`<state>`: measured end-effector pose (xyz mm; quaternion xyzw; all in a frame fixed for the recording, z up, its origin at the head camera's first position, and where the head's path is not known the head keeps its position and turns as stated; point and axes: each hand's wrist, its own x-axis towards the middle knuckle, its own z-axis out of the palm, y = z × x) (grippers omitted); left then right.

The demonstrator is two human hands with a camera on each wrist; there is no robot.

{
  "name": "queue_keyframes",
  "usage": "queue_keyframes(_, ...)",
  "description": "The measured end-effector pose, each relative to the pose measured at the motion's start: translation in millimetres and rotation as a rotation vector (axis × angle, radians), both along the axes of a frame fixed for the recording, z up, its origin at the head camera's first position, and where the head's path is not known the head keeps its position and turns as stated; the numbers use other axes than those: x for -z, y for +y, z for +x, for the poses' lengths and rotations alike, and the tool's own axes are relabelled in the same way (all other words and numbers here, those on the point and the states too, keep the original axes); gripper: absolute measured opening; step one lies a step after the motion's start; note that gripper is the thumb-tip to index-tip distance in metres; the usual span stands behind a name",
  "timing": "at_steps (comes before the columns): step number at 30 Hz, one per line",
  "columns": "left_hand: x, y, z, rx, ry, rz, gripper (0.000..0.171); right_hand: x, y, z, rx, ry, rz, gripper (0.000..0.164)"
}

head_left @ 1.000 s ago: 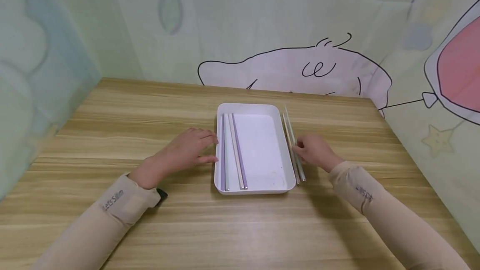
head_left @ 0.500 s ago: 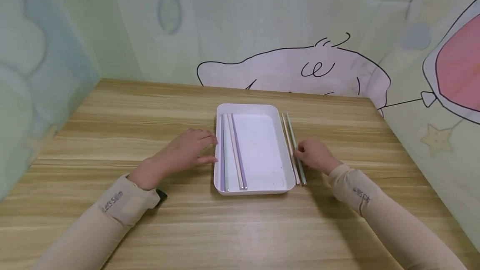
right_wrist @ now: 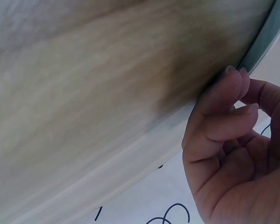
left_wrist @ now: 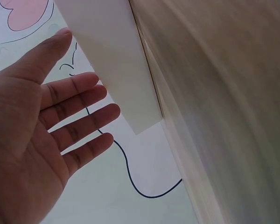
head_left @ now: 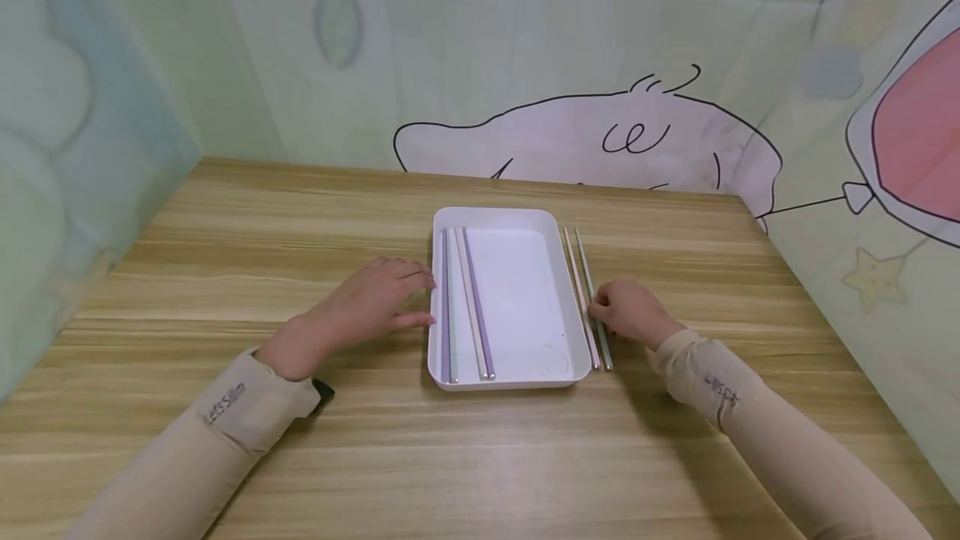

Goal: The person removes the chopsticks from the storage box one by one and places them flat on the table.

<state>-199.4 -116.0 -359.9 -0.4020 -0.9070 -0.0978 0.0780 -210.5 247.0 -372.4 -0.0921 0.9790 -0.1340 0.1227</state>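
A pale, cartoon-printed wall backs the wood-grain worktop, and on that sits a shallow white tray. The left hand is open, its spread fingertips at the tray's left wall; if they pushed harder, the tray might slide rightward and knock what lies just beside it. The right hand has its fingers curled and pinches the green chopstick partway along its length, outside the tray's right side. That grip looks small, so an off-centre lift could well let one end dip or swing, and the pink chopstick, lying close alongside between it and the tray, could be nudged or caught up by the same fingertips. The green chopstick seems to lie on the worktop, slightly slanted, its far end leaning toward the left; it is slim, straight and muted grey-green, with a shiny near end. Inside the tray, along the left, four more rest lengthwise: a purple chopstick with a mint chopstick beside it, then a whitish-pink chopstick next to a second purple one. Tiny specks dot the tray floor.
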Motion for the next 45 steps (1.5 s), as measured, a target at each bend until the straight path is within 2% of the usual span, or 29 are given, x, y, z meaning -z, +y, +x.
queue_keyframes(15,-1.4,-0.1,1.1,0.001,-0.006,0.014,0.047,-2.8,-1.4,0.0,-0.004,-0.012,0.033,0.024)
queue_keyframes(22,-2.1,0.3,1.5,-0.007,-0.015,0.011,0.047,-9.9,-0.6,1.7,0.01,-0.016,0.044,0.025)
queue_keyframes(29,-1.2,-0.4,1.2,-0.007,-0.018,0.009,0.047,-17.1,2.1,0.5,-0.012,0.026,0.063,0.026)
queue_keyframes(37,-0.9,-0.8,1.6,-0.012,-0.025,0.003,0.047,-30.6,-1.9,0.1,-0.018,-0.031,0.035,0.025)
queue_keyframes(45,-1.1,-1.1,1.7,-0.002,-0.019,0.014,0.047,-39.1,-12.1,0.7,-0.044,0.026,0.016,0.027)
